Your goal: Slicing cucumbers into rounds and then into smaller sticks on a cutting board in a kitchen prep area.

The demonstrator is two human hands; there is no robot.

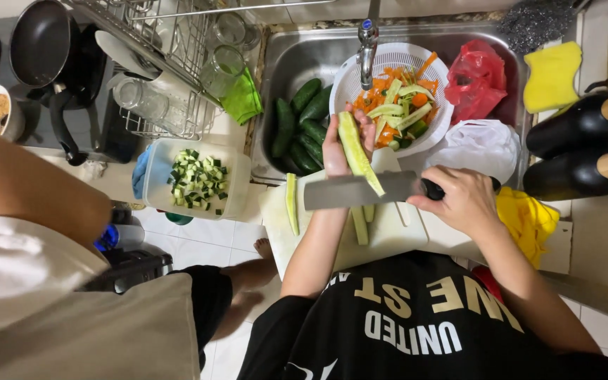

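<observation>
Left hand [337, 149] grips a peeled cucumber [357, 153]; right hand [461, 200] grips a cleaver [357, 191] across it

One head-worn camera looks steeply down, close over the person's chest and both forearms. It faces the sink [297, 56] at the far edge; the left side seems blocked by another person's arm [29, 190]

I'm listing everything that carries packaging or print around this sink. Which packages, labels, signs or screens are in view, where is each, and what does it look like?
Red plastic bag: crumpled, in the sink's right corner.
White plastic bag: crumpled, just below the red one.
Black shirt: worn by the person, bottom centre, with large cream and white block lettering.
No signs or screens show.
</observation>
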